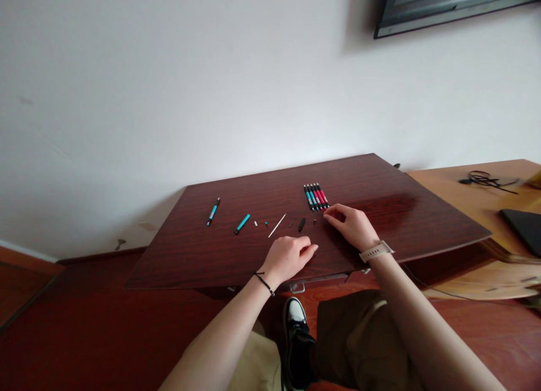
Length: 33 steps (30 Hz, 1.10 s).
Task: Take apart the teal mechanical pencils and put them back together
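My right hand (353, 226) is over the table, thumb and forefinger pinched together just below a row of teal and pink pens (316, 197). Whatever the pinch holds is too small to make out. Palm down near the front edge rests my left hand (291, 257), its fingers curled and nothing visible in them. Pen parts lie spread in a line: a teal barrel (242, 223), a small white piece (256, 223), a small teal piece (266, 223), a thin pale refill (277, 225), a tiny spring-like piece (290, 225), a black grip (301, 225) and a tiny dark piece (315, 221).
A whole teal pen (213, 212) lies at the left of the dark wooden table (363, 177). To the right, a lighter desk (439, 180) holds a black cable (486, 180) and a dark flat device (524, 227). A screen (456, 8) hangs on the wall.
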Motion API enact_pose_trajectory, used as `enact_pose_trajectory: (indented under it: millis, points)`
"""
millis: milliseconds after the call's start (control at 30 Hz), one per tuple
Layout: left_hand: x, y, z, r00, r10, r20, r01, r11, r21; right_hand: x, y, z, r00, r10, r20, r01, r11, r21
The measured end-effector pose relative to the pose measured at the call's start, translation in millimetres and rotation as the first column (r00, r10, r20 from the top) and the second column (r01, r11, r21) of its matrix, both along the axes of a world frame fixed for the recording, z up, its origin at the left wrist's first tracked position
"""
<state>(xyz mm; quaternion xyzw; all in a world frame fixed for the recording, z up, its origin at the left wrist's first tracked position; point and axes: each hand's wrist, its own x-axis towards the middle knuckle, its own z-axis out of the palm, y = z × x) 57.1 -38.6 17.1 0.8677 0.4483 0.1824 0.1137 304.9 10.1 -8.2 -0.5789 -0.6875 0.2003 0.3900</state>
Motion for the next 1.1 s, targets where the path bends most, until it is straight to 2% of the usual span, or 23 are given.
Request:
enact_pose_trajectory:
  millis: [167,300,533,633,700,800,867,1100]
  points:
    - [0,0,0.0,1.000,-0.011,-0.006,0.011,0.999,-0.045,-2,0,-4.1,0.992,0.014,0.126,-0.013,1.000,-0.010]
    - [0,1,0.7,1.000,-0.011,-0.002,0.011,0.998,-0.067,-3,2,-7.9,0.985,-0.022,0.172,0.022,1.000,-0.003]
    - [-2,1,1.3,1.000,-0.015,0.016,0.016,0.997,-0.078,-5,-5,-1.6,0.995,-0.020,0.100,0.024,0.999,-0.033]
    - [-2,2,1.4,1.000,-0.022,0.008,0.023,0.996,-0.087,-13,-19,8.2,0.996,-0.029,0.088,0.027,0.999,0.022]
    - [-1,2,1.1,0.999,-0.029,-0.014,0.027,0.995,-0.091,-22,-29,13.4,0.993,0.061,0.099,-0.065,0.997,0.038]
    - [1,1,0.3,0.997,-0.019,-0.070,0.014,0.997,-0.070,-35,-42,15.5,0.932,0.333,0.145,-0.327,0.943,-0.063]
    - [1,1,-0.2,0.995,-0.005,-0.100,-0.001,0.998,-0.059,-41,-46,14.0,0.912,0.368,0.181,-0.357,0.930,-0.093]
    - [-1,0,-0.6,0.996,-0.019,-0.091,0.013,0.998,-0.066,-42,-46,11.6,0.920,0.352,0.171,-0.339,0.935,-0.103]
